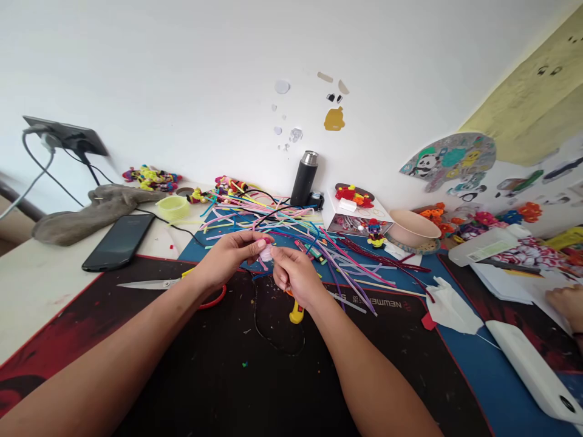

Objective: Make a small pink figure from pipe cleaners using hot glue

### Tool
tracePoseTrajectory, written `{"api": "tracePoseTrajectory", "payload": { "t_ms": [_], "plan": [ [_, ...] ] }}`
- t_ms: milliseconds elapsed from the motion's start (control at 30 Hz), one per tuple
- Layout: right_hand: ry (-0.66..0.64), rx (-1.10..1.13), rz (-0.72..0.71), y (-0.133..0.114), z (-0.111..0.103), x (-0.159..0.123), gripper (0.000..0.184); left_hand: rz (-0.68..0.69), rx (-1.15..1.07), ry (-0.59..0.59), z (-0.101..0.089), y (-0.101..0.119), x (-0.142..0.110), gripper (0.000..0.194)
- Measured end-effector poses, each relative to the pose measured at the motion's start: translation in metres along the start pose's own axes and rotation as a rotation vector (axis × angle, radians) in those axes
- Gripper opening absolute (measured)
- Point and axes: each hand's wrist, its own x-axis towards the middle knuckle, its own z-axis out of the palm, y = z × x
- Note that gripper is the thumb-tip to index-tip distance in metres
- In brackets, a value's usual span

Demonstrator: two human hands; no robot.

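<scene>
Above the dark desk mat [218,376], both hands meet at a small pale pink piece that looks like bent pipe cleaner [266,252]. My left hand [237,255] pinches it from the left between thumb and fingertips. From the right, my right hand [296,273] grips the same piece with thumb and index finger, its other fingers curled in. Scissors [148,284] lie under my left wrist, partly covered by it. Below my right hand a yellow tool handle [296,313] with a red switch shows; its other end is hidden. Many loose pipe cleaners [337,258] are strewn behind the hands.
A phone [119,243] and a yellow tape roll [173,208] lie left. Behind stand a black flask [304,179] and a white box [355,215]. Rightward are a bowl [412,227], crumpled tissue [453,306], a white device [531,367] and another person's hand [565,303].
</scene>
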Motion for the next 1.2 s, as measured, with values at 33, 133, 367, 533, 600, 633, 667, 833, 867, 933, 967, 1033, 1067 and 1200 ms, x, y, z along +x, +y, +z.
{"api": "tracePoseTrajectory", "payload": {
  "t_ms": [33,133,367,533,600,633,667,833,867,933,967,1033,1067,1200],
  "plan": [
    [-0.009,0.003,-0.006,-0.001,0.001,-0.001,0.053,0.009,-0.007,0.007,0.001,0.003,-0.001,0.049],
    [-0.025,-0.009,-0.023,-0.006,0.003,-0.003,0.062,0.03,-0.056,0.039,0.002,0.009,-0.003,0.047],
    [0.015,-0.02,-0.002,-0.008,0.005,-0.005,0.048,0.013,-0.113,0.04,0.001,0.01,-0.005,0.045],
    [0.02,-0.037,-0.003,-0.009,0.006,-0.007,0.049,0.003,-0.131,0.043,-0.001,0.005,-0.004,0.045],
    [0.032,-0.045,-0.014,-0.012,0.008,-0.009,0.049,0.002,-0.141,0.037,-0.005,0.004,-0.004,0.043],
    [0.044,-0.045,-0.031,-0.015,0.009,-0.009,0.049,0.005,-0.148,0.036,-0.009,0.004,-0.003,0.042],
    [0.066,-0.039,-0.058,-0.019,0.009,-0.01,0.049,0.015,-0.15,0.041,-0.012,0.004,-0.003,0.04],
    [0.257,0.038,-0.175,-0.033,0.001,-0.008,0.048,0.063,0.052,0.104,-0.029,0.012,-0.002,0.035],
    [0.287,0.057,-0.182,-0.034,-0.002,-0.007,0.048,0.039,0.14,0.075,-0.03,0.013,-0.003,0.036],
    [0.31,0.083,-0.187,-0.033,-0.007,-0.004,0.047,-0.013,0.31,-0.022,-0.031,0.015,-0.004,0.039],
    [0.31,0.087,-0.187,-0.031,-0.009,-0.003,0.046,-0.031,0.38,-0.082,-0.031,0.016,-0.004,0.041],
    [0.289,0.085,-0.18,-0.028,-0.01,-0.002,0.043,-0.055,0.488,-0.195,-0.033,0.016,-0.004,0.045],
    [0.278,0.082,-0.177,-0.027,-0.009,-0.002,0.042,-0.065,0.531,-0.246,-0.035,0.016,-0.004,0.046],
    [0.247,0.069,-0.17,-0.024,-0.004,-0.004,0.042,-0.095,0.69,-0.369,-0.049,0.02,-0.004,0.044]
  ]
}}
